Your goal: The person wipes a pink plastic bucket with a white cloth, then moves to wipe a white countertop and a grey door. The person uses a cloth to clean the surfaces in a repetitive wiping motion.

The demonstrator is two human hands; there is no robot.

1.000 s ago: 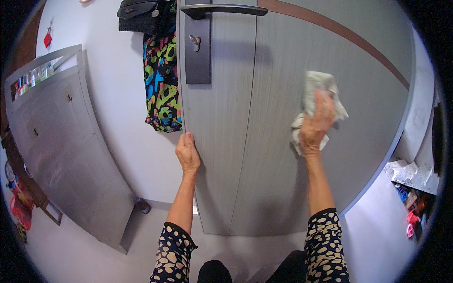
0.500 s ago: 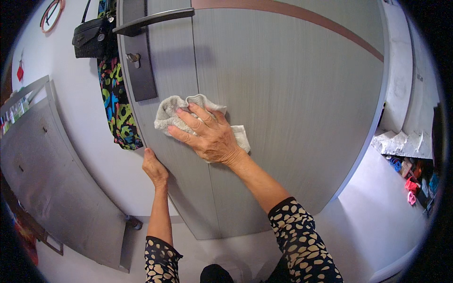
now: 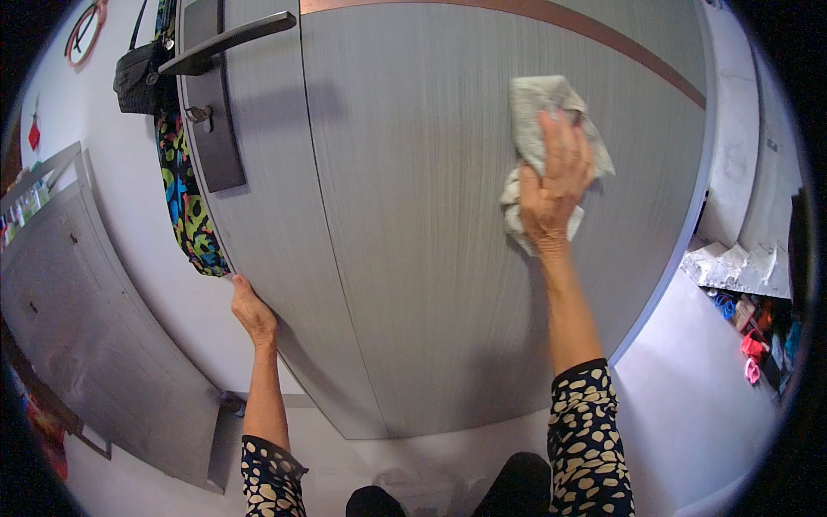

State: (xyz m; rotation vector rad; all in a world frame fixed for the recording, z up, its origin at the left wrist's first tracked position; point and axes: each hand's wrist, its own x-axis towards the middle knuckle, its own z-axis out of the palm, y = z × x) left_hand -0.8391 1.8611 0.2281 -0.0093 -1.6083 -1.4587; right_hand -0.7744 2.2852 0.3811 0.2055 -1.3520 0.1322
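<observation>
A grey wood-grain door (image 3: pixel 413 284) fills the middle of the view. Against its right half, my right hand (image 3: pixel 556 185) presses a pale grey-white cloth (image 3: pixel 538 103), its fingers laid over the folds and slightly blurred. Parts of the cloth stick out above and below the hand. My left hand (image 3: pixel 255 314) grips the door's left edge low down, thumb along the edge, other fingers hidden behind it. Higher on that side is the dark lever handle (image 3: pixel 228 43), with a key in the lock (image 3: pixel 198 114) beneath it.
Left of the door hang a black handbag (image 3: pixel 142 77) and a colourful patterned cloth bag (image 3: pixel 191 220). A grey metal panel (image 3: pixel 103 319) leans out at far left. Mixed items, including a pink-red bundle (image 3: pixel 753 349), lie under a whitish ledge (image 3: pixel 741 265) at right.
My right hand has carried the cloth up and to the right across the door. My left hand keeps its hold, and the door's left edge sits farther left in view.
</observation>
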